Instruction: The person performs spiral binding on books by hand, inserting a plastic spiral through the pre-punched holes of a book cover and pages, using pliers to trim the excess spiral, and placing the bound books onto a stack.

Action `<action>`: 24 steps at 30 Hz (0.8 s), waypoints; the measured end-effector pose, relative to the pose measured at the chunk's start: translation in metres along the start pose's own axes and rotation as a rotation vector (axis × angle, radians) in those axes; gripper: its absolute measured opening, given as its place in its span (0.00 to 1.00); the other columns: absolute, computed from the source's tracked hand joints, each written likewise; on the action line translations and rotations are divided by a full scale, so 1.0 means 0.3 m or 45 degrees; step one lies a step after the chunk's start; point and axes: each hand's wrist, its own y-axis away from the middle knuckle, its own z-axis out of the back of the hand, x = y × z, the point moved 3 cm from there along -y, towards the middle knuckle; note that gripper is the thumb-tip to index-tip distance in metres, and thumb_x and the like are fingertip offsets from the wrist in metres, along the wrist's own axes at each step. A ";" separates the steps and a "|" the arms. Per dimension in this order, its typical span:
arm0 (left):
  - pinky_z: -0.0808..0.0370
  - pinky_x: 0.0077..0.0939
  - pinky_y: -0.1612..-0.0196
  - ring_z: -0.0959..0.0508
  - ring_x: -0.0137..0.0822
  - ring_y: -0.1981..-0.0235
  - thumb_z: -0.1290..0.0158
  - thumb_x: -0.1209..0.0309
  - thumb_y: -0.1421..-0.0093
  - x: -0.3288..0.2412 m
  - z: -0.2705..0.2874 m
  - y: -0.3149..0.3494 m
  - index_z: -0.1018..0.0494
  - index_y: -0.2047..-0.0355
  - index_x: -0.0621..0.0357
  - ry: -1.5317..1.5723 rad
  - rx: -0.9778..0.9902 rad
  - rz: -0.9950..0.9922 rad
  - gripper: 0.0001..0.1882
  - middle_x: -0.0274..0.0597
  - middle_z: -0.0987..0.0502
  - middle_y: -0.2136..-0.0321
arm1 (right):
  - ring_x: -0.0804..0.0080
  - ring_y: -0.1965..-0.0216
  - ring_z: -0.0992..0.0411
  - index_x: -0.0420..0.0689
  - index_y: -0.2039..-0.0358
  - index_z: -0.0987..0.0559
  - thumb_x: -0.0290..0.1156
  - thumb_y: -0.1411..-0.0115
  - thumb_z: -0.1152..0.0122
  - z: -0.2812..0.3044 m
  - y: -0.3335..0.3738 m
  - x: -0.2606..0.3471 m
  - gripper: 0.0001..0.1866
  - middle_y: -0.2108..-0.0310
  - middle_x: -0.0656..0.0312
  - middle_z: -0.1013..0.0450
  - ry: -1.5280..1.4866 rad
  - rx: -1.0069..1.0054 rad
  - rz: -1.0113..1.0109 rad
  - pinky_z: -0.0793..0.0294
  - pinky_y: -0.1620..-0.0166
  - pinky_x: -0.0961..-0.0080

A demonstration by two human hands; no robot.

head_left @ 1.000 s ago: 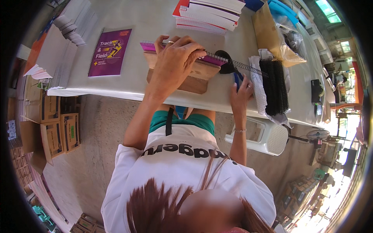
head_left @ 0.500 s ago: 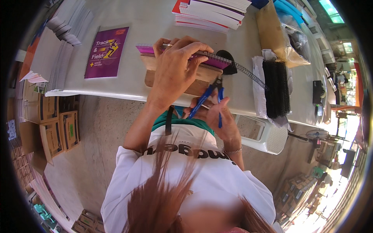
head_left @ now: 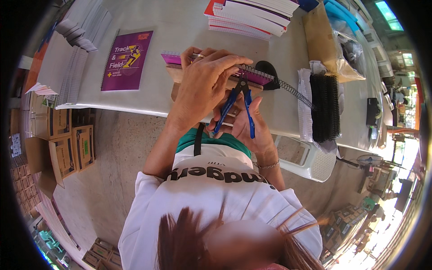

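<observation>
My left hand [head_left: 198, 87], with a ring on one finger, is closed over the upper edge of a purple-covered notebook [head_left: 257, 78] near the table's front edge. Its fingers hide much of the spine. A dark spiral coil [head_left: 294, 93] runs along the notebook's edge, and its loose end trails right toward a bundle of black coils. In my right hand [head_left: 254, 128] is a pair of blue-handled wire cutters [head_left: 225, 114], jaws pointing up at the spine beside my left fingertips. Whether the jaws touch the coil I cannot tell. A wooden block [head_left: 175, 91] is partly visible under the notebook.
A finished-looking purple spiral notebook [head_left: 127, 60] lies to the left, near paper stacks [head_left: 69, 67]. More booklets [head_left: 247, 22] are piled at the back. Black coils [head_left: 325, 108] and a brown bag [head_left: 320, 38] lie right. A white stool [head_left: 317, 162] stands below the table; cartons [head_left: 83, 146] stand left.
The wire cutters have moved up in my right hand, from below the notebook's edge to its coiled spine. My left hand keeps its hold, and the whole view has shifted slightly.
</observation>
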 end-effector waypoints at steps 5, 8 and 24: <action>0.46 0.36 0.48 0.28 0.37 0.56 0.57 0.75 0.41 -0.004 -0.001 0.001 0.23 0.58 0.51 0.016 -0.004 0.002 0.15 0.37 0.22 0.61 | 0.53 0.57 0.27 0.45 0.41 0.42 0.70 0.42 0.68 -0.013 -0.002 0.013 0.43 0.61 0.52 0.31 -0.035 0.023 -0.014 0.28 0.54 0.57; 0.47 0.37 0.48 0.28 0.37 0.56 0.57 0.76 0.42 -0.004 -0.002 0.000 0.23 0.58 0.51 0.019 -0.001 -0.007 0.15 0.37 0.22 0.61 | 0.61 0.58 0.27 0.45 0.44 0.39 0.70 0.43 0.67 -0.018 -0.006 0.023 0.42 0.61 0.54 0.31 -0.045 0.058 -0.034 0.28 0.51 0.57; 0.50 0.38 0.47 0.27 0.32 0.57 0.52 0.72 0.40 -0.010 -0.002 0.014 0.22 0.59 0.48 -0.010 -0.030 0.006 0.11 0.32 0.21 0.63 | 0.69 0.77 0.34 0.47 0.55 0.36 0.70 0.41 0.69 -0.033 -0.002 0.020 0.36 0.75 0.60 0.36 -0.107 0.013 -0.022 0.30 0.68 0.67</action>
